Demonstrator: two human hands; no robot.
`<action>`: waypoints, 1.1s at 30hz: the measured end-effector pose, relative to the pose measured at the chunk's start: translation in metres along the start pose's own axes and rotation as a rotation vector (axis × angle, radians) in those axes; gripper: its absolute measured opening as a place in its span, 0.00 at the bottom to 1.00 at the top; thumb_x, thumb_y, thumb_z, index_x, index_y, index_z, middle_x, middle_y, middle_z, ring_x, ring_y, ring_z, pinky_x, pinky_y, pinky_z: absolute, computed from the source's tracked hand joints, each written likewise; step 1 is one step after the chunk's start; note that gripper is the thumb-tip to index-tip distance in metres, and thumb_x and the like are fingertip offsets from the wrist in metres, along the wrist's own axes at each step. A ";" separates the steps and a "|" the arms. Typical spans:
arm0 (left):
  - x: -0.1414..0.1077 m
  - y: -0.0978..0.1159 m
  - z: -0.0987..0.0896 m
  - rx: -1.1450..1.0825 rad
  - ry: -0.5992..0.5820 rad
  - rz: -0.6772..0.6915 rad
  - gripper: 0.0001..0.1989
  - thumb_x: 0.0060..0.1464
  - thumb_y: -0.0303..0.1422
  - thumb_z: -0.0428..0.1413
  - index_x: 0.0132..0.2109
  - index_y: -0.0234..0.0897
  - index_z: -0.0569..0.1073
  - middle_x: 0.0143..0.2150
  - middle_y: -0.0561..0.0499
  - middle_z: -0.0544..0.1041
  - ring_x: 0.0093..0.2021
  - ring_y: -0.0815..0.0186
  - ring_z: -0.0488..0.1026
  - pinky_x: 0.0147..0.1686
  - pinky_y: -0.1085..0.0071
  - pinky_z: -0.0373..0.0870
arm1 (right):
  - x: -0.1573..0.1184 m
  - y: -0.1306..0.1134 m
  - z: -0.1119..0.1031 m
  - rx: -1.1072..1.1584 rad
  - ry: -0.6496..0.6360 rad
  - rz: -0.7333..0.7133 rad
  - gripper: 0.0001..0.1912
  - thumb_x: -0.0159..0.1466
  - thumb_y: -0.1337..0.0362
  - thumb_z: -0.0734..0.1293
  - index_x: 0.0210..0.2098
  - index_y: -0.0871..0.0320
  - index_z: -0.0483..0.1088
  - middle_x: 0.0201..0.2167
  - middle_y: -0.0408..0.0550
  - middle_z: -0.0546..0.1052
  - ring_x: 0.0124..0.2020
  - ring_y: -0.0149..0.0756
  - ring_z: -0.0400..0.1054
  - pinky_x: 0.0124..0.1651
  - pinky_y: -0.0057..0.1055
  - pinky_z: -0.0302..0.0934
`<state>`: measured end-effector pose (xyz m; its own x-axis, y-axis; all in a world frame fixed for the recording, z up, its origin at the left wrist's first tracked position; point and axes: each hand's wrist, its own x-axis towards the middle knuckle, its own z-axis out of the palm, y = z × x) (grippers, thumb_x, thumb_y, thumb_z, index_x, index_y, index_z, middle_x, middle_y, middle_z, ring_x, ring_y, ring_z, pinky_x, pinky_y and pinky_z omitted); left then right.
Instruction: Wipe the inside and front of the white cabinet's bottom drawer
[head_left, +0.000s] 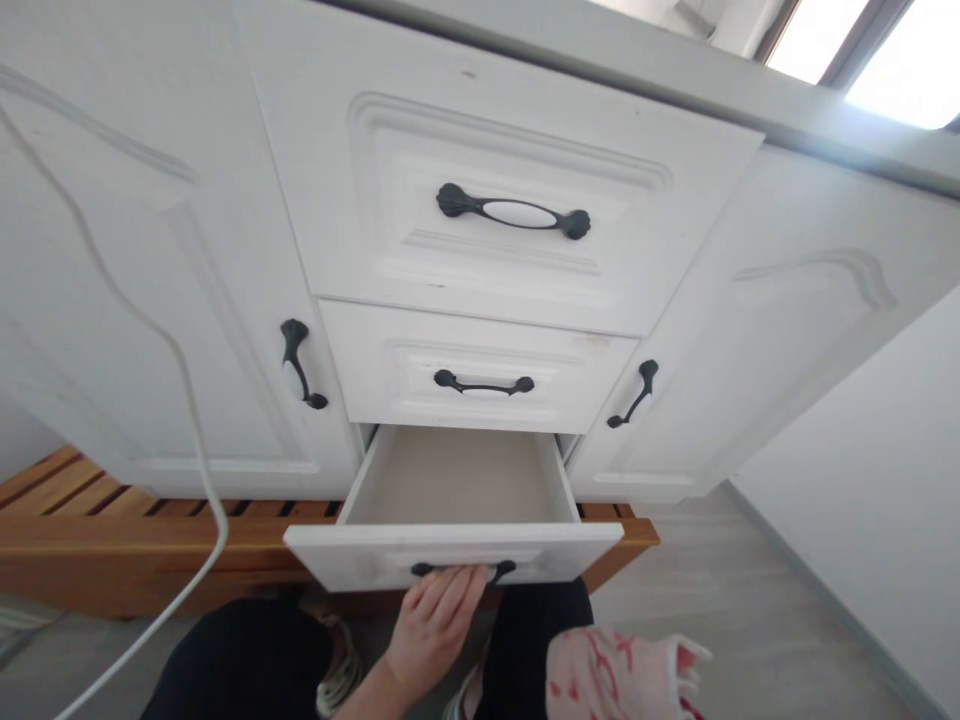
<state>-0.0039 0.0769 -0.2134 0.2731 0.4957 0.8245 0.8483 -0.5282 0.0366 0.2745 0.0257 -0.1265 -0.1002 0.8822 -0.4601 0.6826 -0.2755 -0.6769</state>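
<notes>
My left hand reaches up from the bottom with its fingers hooked over the dark handle of the lowest drawer. That drawer is pulled out toward me, and its pale inside shows nothing in it. Part of the handle is hidden behind my fingers. A pink and white cloth with red marks lies over my right knee. My right hand does not show.
Two closed drawers, an upper one and a middle one, sit above. Cabinet doors flank them, left and right. A white cable hangs at left. Beneath is a slatted wooden platform.
</notes>
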 end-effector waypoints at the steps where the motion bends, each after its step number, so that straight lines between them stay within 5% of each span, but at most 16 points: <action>1: 0.008 -0.007 0.005 0.018 -0.017 0.003 0.18 0.65 0.30 0.51 0.59 0.44 0.74 0.47 0.55 0.84 0.50 0.71 0.75 0.68 0.68 0.50 | 0.002 -0.003 0.007 0.007 -0.043 0.006 0.26 0.61 0.38 0.64 0.55 0.36 0.70 0.51 0.51 0.77 0.48 0.53 0.74 0.42 0.55 0.70; 3: 0.023 -0.021 0.016 0.045 -0.061 0.014 0.19 0.66 0.29 0.50 0.61 0.43 0.72 0.50 0.54 0.83 0.52 0.69 0.75 0.65 0.67 0.54 | 0.008 -0.009 0.025 0.010 -0.123 0.015 0.32 0.61 0.35 0.63 0.57 0.45 0.69 0.50 0.53 0.77 0.48 0.50 0.74 0.42 0.52 0.72; 6: 0.047 -0.041 0.030 0.079 -0.153 0.030 0.24 0.65 0.27 0.49 0.66 0.42 0.66 0.56 0.52 0.80 0.55 0.65 0.74 0.64 0.65 0.57 | 0.025 -0.022 0.064 0.034 -0.191 0.058 0.24 0.56 0.36 0.65 0.46 0.37 0.75 0.39 0.51 0.79 0.42 0.57 0.76 0.29 0.50 0.70; 11: 0.076 -0.065 0.045 0.133 -0.261 0.037 0.32 0.61 0.23 0.49 0.71 0.38 0.57 0.61 0.49 0.76 0.59 0.60 0.70 0.66 0.61 0.57 | 0.061 -0.037 0.116 0.468 -0.121 0.424 0.22 0.54 0.35 0.64 0.26 0.44 0.75 0.14 0.49 0.64 0.28 0.52 0.73 0.21 0.41 0.62; 13: 0.081 -0.071 0.050 0.139 -0.292 0.049 0.34 0.60 0.22 0.49 0.72 0.37 0.55 0.61 0.48 0.75 0.59 0.59 0.69 0.65 0.61 0.58 | 0.065 -0.028 0.116 0.856 -0.049 0.235 0.21 0.50 0.35 0.68 0.24 0.45 0.74 0.12 0.45 0.62 0.24 0.47 0.71 0.21 0.39 0.62; 16: 0.080 -0.077 0.057 0.135 -0.314 0.070 0.36 0.59 0.21 0.49 0.73 0.37 0.52 0.60 0.48 0.76 0.59 0.60 0.69 0.65 0.62 0.58 | 0.054 -0.010 0.098 1.254 0.047 -0.124 0.19 0.49 0.40 0.72 0.28 0.47 0.76 0.17 0.43 0.71 0.25 0.44 0.72 0.28 0.40 0.68; 20: 0.078 -0.077 0.063 0.126 -0.321 0.068 0.37 0.60 0.21 0.48 0.74 0.37 0.48 0.61 0.49 0.76 0.60 0.60 0.69 0.68 0.62 0.54 | 0.032 -0.026 0.061 1.291 0.113 -0.172 0.23 0.52 0.50 0.76 0.44 0.51 0.77 0.36 0.48 0.81 0.40 0.46 0.77 0.47 0.46 0.71; 23: 0.080 -0.077 0.061 0.123 -0.325 0.054 0.38 0.61 0.23 0.48 0.74 0.38 0.45 0.64 0.48 0.73 0.63 0.60 0.66 0.68 0.62 0.53 | 0.040 -0.065 0.020 1.125 0.475 -0.282 0.27 0.56 0.55 0.75 0.54 0.52 0.73 0.49 0.51 0.78 0.53 0.46 0.73 0.60 0.50 0.63; 25: 0.074 -0.078 0.052 0.128 -0.317 0.033 0.39 0.60 0.23 0.48 0.74 0.40 0.42 0.68 0.47 0.69 0.67 0.60 0.63 0.68 0.64 0.54 | 0.063 -0.087 -0.010 0.761 0.858 -0.460 0.24 0.58 0.59 0.72 0.54 0.53 0.74 0.53 0.52 0.75 0.57 0.47 0.68 0.65 0.51 0.57; 27: 0.055 -0.080 0.038 0.148 -0.298 -0.009 0.41 0.59 0.22 0.48 0.75 0.40 0.39 0.70 0.46 0.67 0.69 0.59 0.61 0.67 0.64 0.56 | 0.097 -0.099 -0.034 0.333 1.101 -0.658 0.20 0.62 0.64 0.66 0.53 0.55 0.76 0.54 0.54 0.71 0.60 0.48 0.65 0.66 0.53 0.54; 30: -0.011 -0.076 0.018 0.187 -0.341 -0.144 0.44 0.54 0.19 0.48 0.74 0.43 0.41 0.69 0.45 0.68 0.67 0.57 0.65 0.65 0.62 0.60 | 0.145 -0.106 -0.043 -0.104 1.279 -0.843 0.23 0.63 0.71 0.59 0.54 0.56 0.76 0.53 0.58 0.70 0.60 0.51 0.63 0.63 0.57 0.55; 33: -0.099 -0.054 0.014 0.057 -0.763 -0.512 0.50 0.46 0.15 0.46 0.73 0.54 0.47 0.77 0.53 0.53 0.73 0.57 0.56 0.69 0.59 0.57 | 0.170 -0.121 -0.014 -0.315 1.331 -0.894 0.26 0.64 0.74 0.58 0.57 0.54 0.74 0.53 0.59 0.69 0.58 0.52 0.62 0.60 0.58 0.56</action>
<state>-0.0701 0.0665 -0.3048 0.0659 0.9908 0.1182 0.9638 -0.0939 0.2494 0.1855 0.2142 -0.1145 0.0228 0.4429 0.8963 0.8827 0.4119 -0.2260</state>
